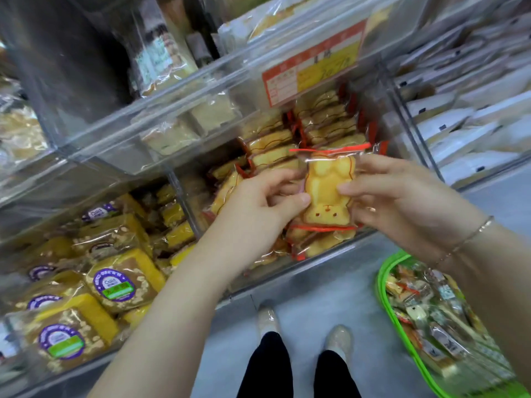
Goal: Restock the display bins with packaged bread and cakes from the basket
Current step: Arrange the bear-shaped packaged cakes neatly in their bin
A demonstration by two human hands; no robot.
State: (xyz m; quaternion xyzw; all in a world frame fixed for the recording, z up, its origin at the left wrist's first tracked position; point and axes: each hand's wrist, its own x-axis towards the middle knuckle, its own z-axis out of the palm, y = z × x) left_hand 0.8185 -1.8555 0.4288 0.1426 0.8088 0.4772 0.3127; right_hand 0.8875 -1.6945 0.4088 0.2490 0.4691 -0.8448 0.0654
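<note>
A yellow bear-shaped cake in a clear wrapper with red edges is held between both hands in front of a clear display bin. My left hand pinches its left side with thumb and fingers. My right hand pinches its right side. The bin behind it holds several of the same bear cakes, stacked in rows. A green basket with mixed packaged goods sits on the floor at the lower right, under my right forearm.
To the left is a bin of yellow cake packs with purple round labels. An upper clear bin carries pale square cakes and a red and yellow price tag. White packs fill shelves at right. My feet stand on grey floor.
</note>
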